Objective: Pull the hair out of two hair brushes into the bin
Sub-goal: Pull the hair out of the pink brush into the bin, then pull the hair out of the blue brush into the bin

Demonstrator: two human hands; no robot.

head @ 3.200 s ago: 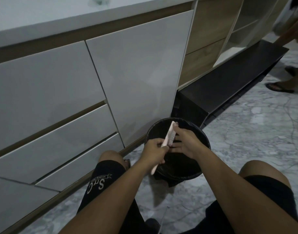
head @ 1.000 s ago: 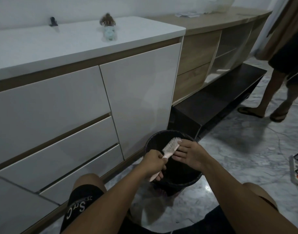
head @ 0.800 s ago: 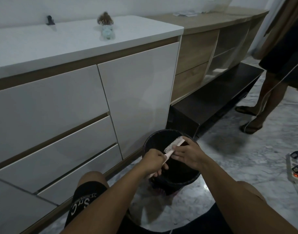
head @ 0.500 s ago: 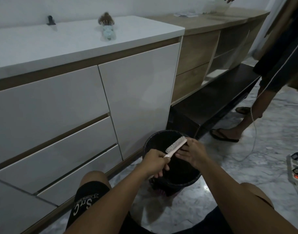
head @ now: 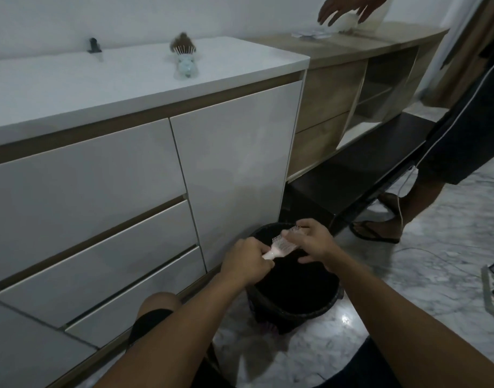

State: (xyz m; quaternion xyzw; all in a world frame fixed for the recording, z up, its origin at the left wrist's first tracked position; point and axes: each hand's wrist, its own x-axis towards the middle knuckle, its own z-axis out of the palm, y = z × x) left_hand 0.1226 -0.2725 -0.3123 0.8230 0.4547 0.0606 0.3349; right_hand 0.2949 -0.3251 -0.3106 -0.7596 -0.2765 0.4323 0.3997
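Both hands [head: 279,253] on pale pink, white-bristled brush [head: 282,245] over black bin [head: 293,306].

Dim, bluish indoor light; glare spot on marble floor [head: 345,318]; wide-angle bending at edges; slight motion blur.

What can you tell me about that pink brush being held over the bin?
The pink brush looks like pale plastic, with a slim handle and rows of thin light bristles facing up and away. It is tilted, head higher and to the right, above the open black bin. The left hand holds its handle; the right hand covers the head's far end. Any hair in it is too small to tell.
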